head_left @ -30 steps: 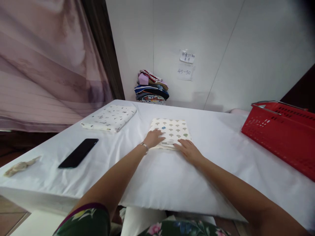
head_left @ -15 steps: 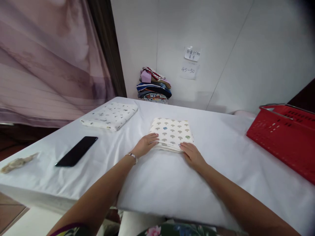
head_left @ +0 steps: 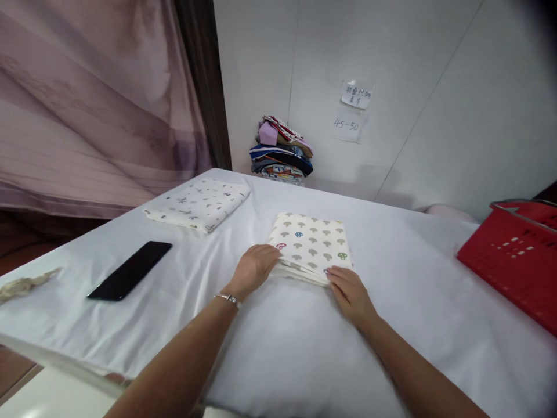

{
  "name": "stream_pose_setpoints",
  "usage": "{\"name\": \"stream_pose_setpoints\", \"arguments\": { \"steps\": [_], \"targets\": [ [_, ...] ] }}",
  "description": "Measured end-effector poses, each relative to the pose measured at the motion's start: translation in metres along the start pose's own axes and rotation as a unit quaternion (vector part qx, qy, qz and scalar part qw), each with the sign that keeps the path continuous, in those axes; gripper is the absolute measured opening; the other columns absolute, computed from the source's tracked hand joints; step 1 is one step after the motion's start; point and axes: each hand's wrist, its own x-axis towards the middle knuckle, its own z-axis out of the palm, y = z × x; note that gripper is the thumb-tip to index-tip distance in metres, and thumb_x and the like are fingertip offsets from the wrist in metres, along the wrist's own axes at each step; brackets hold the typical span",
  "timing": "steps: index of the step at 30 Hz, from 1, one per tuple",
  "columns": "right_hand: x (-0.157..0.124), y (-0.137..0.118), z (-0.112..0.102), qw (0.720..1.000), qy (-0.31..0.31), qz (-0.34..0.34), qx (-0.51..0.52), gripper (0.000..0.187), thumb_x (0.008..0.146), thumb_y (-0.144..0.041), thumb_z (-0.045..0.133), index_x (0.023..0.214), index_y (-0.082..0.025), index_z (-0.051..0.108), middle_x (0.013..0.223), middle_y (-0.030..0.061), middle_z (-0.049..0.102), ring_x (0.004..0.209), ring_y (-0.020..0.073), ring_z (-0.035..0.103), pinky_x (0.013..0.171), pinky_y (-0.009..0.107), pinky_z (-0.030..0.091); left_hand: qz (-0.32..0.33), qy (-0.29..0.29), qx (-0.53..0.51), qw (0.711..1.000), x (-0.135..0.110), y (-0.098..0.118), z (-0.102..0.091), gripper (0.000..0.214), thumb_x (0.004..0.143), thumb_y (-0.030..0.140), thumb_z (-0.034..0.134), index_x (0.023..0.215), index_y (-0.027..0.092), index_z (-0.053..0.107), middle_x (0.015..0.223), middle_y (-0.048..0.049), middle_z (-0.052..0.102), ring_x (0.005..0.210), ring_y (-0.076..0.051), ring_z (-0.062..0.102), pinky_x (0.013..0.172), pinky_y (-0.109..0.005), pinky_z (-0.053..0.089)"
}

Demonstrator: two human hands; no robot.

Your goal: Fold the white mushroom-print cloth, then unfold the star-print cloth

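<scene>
A folded cream cloth with a mushroom print (head_left: 312,247) lies in the middle of the white-covered table (head_left: 278,348). My left hand (head_left: 253,269) grips the cloth's near left corner, fingers curled round its edge. At the near right corner my right hand (head_left: 350,292) has its fingertips tucked against and under the folded layers. A bracelet shows on my left wrist.
A second folded printed cloth (head_left: 200,203) lies at the far left. A black phone (head_left: 129,277) rests near the left edge, beside a scrap of beige cord (head_left: 24,284). A red basket (head_left: 516,258) stands at the right. Folded clothes (head_left: 282,151) are piled by the wall.
Both hands have slid back from the top of the mushroom cloth to its near edge, and their fingers now curl onto the corners. The camera has shifted left.
</scene>
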Motion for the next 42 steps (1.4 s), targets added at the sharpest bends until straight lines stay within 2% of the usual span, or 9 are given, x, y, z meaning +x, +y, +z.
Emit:
{"name": "stream_pose_setpoints", "arguments": {
  "steps": [8, 13, 18, 22, 29, 33, 36, 39, 42],
  "targets": [
    [0.0, 0.003, -0.001, 1.0, -0.012, -0.024, 0.003, 0.033, 0.086, -0.012, 0.047, 0.115, -0.024, 0.059, 0.115, 0.0072, 0.063, 0.114, 0.0229, 0.053, 0.094, 0.046, 0.046, -0.041, -0.036, 0.005, 0.998, -0.006, 0.001, 0.0, 0.041, 0.075, 0.0, 0.04, 0.096, 0.024, 0.067, 0.105, -0.0012, 0.067, 0.101, -0.016, 0.059, 0.075, -0.028, 0.053],
    [0.001, 0.005, 0.002, 1.0, -0.005, -0.03, -0.001, 0.033, 0.084, -0.01, 0.049, 0.113, -0.023, 0.058, 0.115, 0.0071, 0.063, 0.114, 0.0218, 0.053, 0.093, 0.045, 0.047, -0.061, -0.029, -0.014, 0.998, -0.006, 0.003, -0.002, 0.038, 0.073, 0.005, 0.043, 0.097, 0.023, 0.067, 0.108, -0.0019, 0.066, 0.103, -0.017, 0.059, 0.087, -0.034, 0.05],
    [0.001, 0.005, 0.001, 0.999, -0.019, -0.028, -0.004, 0.029, 0.084, -0.012, 0.05, 0.109, -0.021, 0.06, 0.116, 0.0074, 0.062, 0.114, 0.0219, 0.053, 0.093, 0.043, 0.048, 0.015, -0.092, 0.013, 0.996, 0.002, 0.036, -0.001, 0.046, 0.083, 0.021, 0.049, 0.129, 0.021, 0.047, 0.135, -0.0062, 0.049, 0.128, -0.025, 0.038, 0.107, -0.051, 0.027],
    [0.0, 0.009, 0.002, 0.999, -0.024, -0.029, 0.0, 0.031, 0.084, -0.013, 0.049, 0.111, -0.023, 0.061, 0.117, 0.0065, 0.062, 0.115, 0.0218, 0.053, 0.092, 0.042, 0.049, 0.025, -0.153, -0.004, 0.988, 0.007, 0.049, 0.008, 0.041, 0.087, 0.023, 0.046, 0.129, 0.024, 0.045, 0.131, -0.0035, 0.053, 0.123, -0.021, 0.045, 0.106, -0.047, 0.03],
    [-0.001, 0.014, -0.001, 0.999, -0.036, 0.004, 0.033, 0.028, 0.086, -0.019, 0.05, 0.108, -0.027, 0.063, 0.113, 0.004, 0.065, 0.11, 0.0227, 0.057, 0.089, 0.042, 0.052, 0.026, -0.106, -0.035, 0.993, 0.006, 0.042, 0.013, 0.028, 0.09, 0.018, 0.042, 0.114, 0.024, 0.055, 0.118, -0.002, 0.061, 0.115, -0.018, 0.051, 0.102, -0.042, 0.034],
    [0.026, 0.008, -0.015, 0.994, -0.058, 0.063, 0.069, 0.023, 0.088, -0.027, 0.049, 0.104, -0.028, 0.066, 0.11, 0.0038, 0.066, 0.105, 0.0221, 0.06, 0.085, 0.039, 0.056, 0.024, -0.091, -0.052, 0.994, 0.006, 0.044, 0.013, 0.025, 0.091, 0.017, 0.041, 0.107, 0.024, 0.058, 0.11, -0.0019, 0.064, 0.111, -0.017, 0.054, 0.1, -0.041, 0.036],
    [0.061, 0.007, -0.018, 0.996, -0.05, 0.063, 0.05, 0.027, 0.09, -0.031, 0.047, 0.11, -0.026, 0.063, 0.124, 0.0055, 0.057, 0.12, 0.0243, 0.049, 0.095, 0.044, 0.048, 0.017, -0.085, -0.063, 0.994, 0.007, 0.045, 0.012, 0.023, 0.09, 0.017, 0.042, 0.104, 0.024, 0.06, 0.106, -0.0025, 0.065, 0.11, -0.017, 0.053, 0.098, -0.04, 0.036],
    [0.088, 0.021, -0.007, 0.994, -0.083, 0.063, -0.016, 0.037, 0.09, -0.038, 0.045, 0.123, -0.024, 0.055, 0.141, 0.0067, 0.04, 0.133, 0.0267, 0.031, 0.104, 0.051, 0.034, 0.013, -0.09, -0.074, 0.993, 0.008, 0.044, 0.01, 0.022, 0.091, 0.017, 0.041, 0.102, 0.023, 0.059, 0.107, -0.0017, 0.064, 0.11, -0.017, 0.053, 0.099, -0.039, 0.036],
    [0.091, 0.045, 0.014, 0.972, -0.162, 0.136, -0.102, 0.048, 0.089, -0.046, 0.042, 0.13, -0.022, 0.048, 0.144, 0.0104, 0.034, 0.135, 0.0308, 0.025, 0.104, 0.06, 0.025, 0.013, -0.104, -0.088, 0.991, 0.008, 0.043, 0.008, 0.02, 0.091, 0.016, 0.041, 0.097, 0.022, 0.059, 0.105, -0.0003, 0.065, 0.109, -0.016, 0.053, 0.099, -0.037, 0.036]
  ]
}}
